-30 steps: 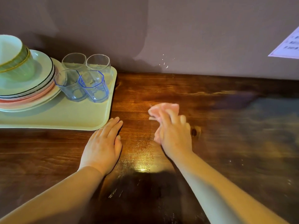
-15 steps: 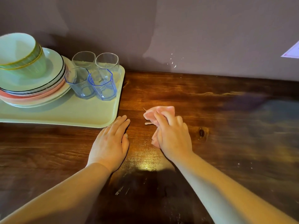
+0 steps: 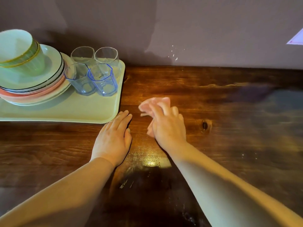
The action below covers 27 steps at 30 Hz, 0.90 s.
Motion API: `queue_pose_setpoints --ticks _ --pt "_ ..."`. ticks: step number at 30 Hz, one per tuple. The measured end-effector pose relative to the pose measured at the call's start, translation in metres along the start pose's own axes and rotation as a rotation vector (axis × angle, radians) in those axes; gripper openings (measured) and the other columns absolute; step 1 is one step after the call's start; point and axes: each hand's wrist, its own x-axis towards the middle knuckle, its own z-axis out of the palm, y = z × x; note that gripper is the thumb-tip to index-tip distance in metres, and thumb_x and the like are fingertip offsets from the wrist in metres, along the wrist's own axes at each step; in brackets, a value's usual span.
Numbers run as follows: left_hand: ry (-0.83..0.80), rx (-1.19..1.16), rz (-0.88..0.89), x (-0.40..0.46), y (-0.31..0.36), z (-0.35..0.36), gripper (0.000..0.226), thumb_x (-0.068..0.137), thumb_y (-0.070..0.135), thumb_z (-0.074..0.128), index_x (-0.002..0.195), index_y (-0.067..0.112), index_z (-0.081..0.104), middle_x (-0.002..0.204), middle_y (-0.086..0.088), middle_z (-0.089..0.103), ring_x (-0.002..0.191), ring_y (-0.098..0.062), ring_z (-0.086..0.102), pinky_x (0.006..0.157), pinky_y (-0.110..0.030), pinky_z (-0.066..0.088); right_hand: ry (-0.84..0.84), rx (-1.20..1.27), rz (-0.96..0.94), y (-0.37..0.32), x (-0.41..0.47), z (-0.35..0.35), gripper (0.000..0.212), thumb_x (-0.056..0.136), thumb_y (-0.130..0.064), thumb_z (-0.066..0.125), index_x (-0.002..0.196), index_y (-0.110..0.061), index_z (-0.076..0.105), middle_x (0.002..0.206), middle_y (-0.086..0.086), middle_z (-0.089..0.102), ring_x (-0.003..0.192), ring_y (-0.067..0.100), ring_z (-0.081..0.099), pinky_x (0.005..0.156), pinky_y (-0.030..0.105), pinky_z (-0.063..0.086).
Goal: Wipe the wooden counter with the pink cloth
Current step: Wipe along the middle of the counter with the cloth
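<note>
The pink cloth (image 3: 150, 104) lies bunched on the dark wooden counter (image 3: 221, 112), near its middle. My right hand (image 3: 168, 126) lies on top of the cloth and presses it down; pink edges show beyond the fingertips and beside the thumb. My left hand (image 3: 113, 138) rests flat on the counter just left of it, fingers straight, fingertips close to the tray's near right corner.
A pale green tray (image 3: 78, 112) at the left holds a stack of plates (image 3: 32, 89) with a green bowl (image 3: 18, 51) on top and several clear glasses (image 3: 101, 79). A grey wall (image 3: 196, 30) backs the counter. Pale specks dot the counter at the right.
My right hand has slid the pink cloth leftward along the counter, closer to my left hand. The left hand has stayed flat in place.
</note>
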Motion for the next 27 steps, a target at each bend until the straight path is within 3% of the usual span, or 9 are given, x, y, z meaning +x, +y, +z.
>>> queue_pose_setpoints --ticks 3,7,10,14,16,19,22,27 --pt "0.000 0.002 -0.001 0.001 0.000 0.000 0.049 0.100 0.027 0.042 0.148 0.024 0.042 0.157 0.009 0.033 0.145 -0.010 0.028 0.115 -0.025 0.019 -0.012 -0.017 0.140 -0.012 0.006 0.001 0.082 0.088 -0.032 0.075 0.156 -0.031 0.029 0.158 -0.003 0.028 0.127 0.026 0.040 0.100 0.040 0.040" --pt "0.004 0.003 -0.008 0.000 0.001 0.000 0.048 0.100 0.026 0.045 0.148 0.023 0.043 0.157 0.008 0.034 0.144 -0.012 0.031 0.115 -0.028 0.023 -0.066 0.022 0.034 -0.028 -0.053 -0.005 0.090 0.075 -0.024 0.085 0.152 -0.025 0.040 0.152 -0.002 0.041 0.112 0.025 0.049 0.087 0.038 0.046" --pt "0.022 -0.009 -0.010 0.000 0.000 0.002 0.048 0.099 0.024 0.047 0.147 0.021 0.046 0.156 0.007 0.037 0.143 -0.014 0.033 0.114 -0.029 0.025 -0.054 0.016 -0.033 -0.014 -0.051 -0.005 0.081 0.079 -0.021 0.081 0.150 -0.027 0.042 0.151 -0.005 0.041 0.110 0.023 0.048 0.087 0.036 0.043" --pt "0.044 -0.008 0.004 -0.001 -0.002 0.006 0.048 0.099 0.025 0.045 0.147 0.022 0.046 0.156 0.007 0.037 0.143 -0.013 0.033 0.112 -0.026 0.023 -0.017 -0.016 0.094 -0.017 -0.015 -0.005 0.068 0.095 -0.028 0.065 0.155 -0.029 0.034 0.157 -0.005 0.032 0.120 0.025 0.043 0.094 0.038 0.040" --pt "0.042 -0.009 0.013 -0.001 -0.002 0.005 0.047 0.100 0.025 0.045 0.147 0.021 0.046 0.156 0.006 0.037 0.143 -0.014 0.032 0.114 -0.029 0.024 -0.023 -0.001 0.146 -0.028 -0.028 -0.008 0.078 0.090 -0.030 0.071 0.156 -0.029 0.031 0.158 -0.006 0.029 0.120 0.024 0.042 0.095 0.037 0.040" --pt "0.049 -0.014 0.035 -0.002 -0.002 0.004 0.045 0.100 0.021 0.046 0.145 0.018 0.049 0.153 0.002 0.041 0.144 -0.016 0.033 0.116 -0.033 0.027 -0.084 0.025 0.083 -0.035 -0.078 -0.013 0.089 0.080 -0.027 0.081 0.156 -0.027 0.034 0.155 -0.007 0.033 0.114 0.023 0.044 0.092 0.036 0.040" --pt "0.060 -0.017 0.085 -0.002 -0.002 0.004 0.043 0.099 0.015 0.050 0.141 0.015 0.053 0.148 -0.002 0.048 0.141 -0.020 0.039 0.117 -0.038 0.031 -0.073 0.005 0.049 -0.016 -0.084 -0.016 0.083 0.081 -0.028 0.079 0.154 -0.027 0.038 0.154 -0.007 0.036 0.114 0.023 0.045 0.091 0.036 0.039" --pt "0.087 -0.001 0.113 -0.003 -0.002 0.004 0.041 0.100 0.017 0.049 0.140 0.014 0.055 0.146 -0.004 0.051 0.138 -0.023 0.042 0.115 -0.040 0.033 0.011 -0.037 0.224 -0.008 -0.044 -0.017 0.073 0.089 -0.028 0.073 0.153 -0.029 0.038 0.152 -0.003 0.036 0.121 0.026 0.044 0.094 0.039 0.042"
